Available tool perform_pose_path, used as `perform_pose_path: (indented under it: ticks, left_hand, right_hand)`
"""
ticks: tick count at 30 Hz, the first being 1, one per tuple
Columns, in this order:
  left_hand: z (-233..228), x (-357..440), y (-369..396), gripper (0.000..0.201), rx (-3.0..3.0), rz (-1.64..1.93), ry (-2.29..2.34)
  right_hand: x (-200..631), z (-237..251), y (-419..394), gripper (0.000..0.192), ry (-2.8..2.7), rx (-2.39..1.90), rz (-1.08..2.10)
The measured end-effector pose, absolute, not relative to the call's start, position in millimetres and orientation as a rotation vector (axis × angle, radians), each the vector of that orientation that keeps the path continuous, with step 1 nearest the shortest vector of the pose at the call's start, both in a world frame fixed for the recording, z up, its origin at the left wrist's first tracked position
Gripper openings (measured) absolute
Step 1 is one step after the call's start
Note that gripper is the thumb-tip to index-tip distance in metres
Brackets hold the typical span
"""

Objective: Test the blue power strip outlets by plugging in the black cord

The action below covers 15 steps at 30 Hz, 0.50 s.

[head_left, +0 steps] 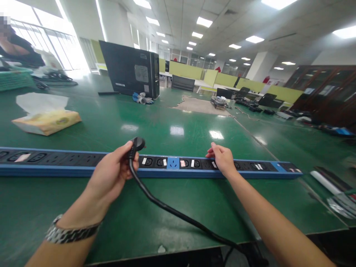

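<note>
My left hand (109,172) is closed around a black power plug (138,143), raised just above the power strip. From the plug a thick black cord (169,209) droops across the front of the table and over its edge at the lower right. The long blue power strip (155,173) lies across the table, with black sockets and a blue socket (173,163) along its top. Over the right part of the strip is my right hand (222,158), its fingers loosely bent and slightly apart, nothing visible in them. Whether it touches the strip I cannot tell.
A tissue box (52,123) sits at the left on the green table (155,126). Farther back stand a black computer case (130,68) and gloves (142,98). A green basket (16,79) and a person (20,48) are at the far left. Wrapped items (342,204) lie at the right.
</note>
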State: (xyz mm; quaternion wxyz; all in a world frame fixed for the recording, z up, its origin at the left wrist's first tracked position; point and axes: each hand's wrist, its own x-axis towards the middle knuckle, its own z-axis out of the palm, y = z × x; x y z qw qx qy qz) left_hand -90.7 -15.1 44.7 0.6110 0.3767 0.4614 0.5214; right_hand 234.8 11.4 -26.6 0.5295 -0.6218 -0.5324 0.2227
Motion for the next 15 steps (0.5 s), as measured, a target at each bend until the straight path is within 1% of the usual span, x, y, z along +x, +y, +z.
perform_pose_path:
  ticks: [4,8,15]
  left_hand:
    - [25,-118,-8,0.033,0.874,1.051,1.268]
    - [12,-125,-5,0.036,0.903,0.978,1.351]
    - [8,-123,-3,0.045,1.272,0.873,1.57]
  right_hand:
    - [234,-26,12,0.053,-1.282,-1.496,0.514]
    - [234,-26,12,0.053,-1.289,-1.505,0.509]
    - [235,-29,13,0.054,-1.317,-1.511,0.479]
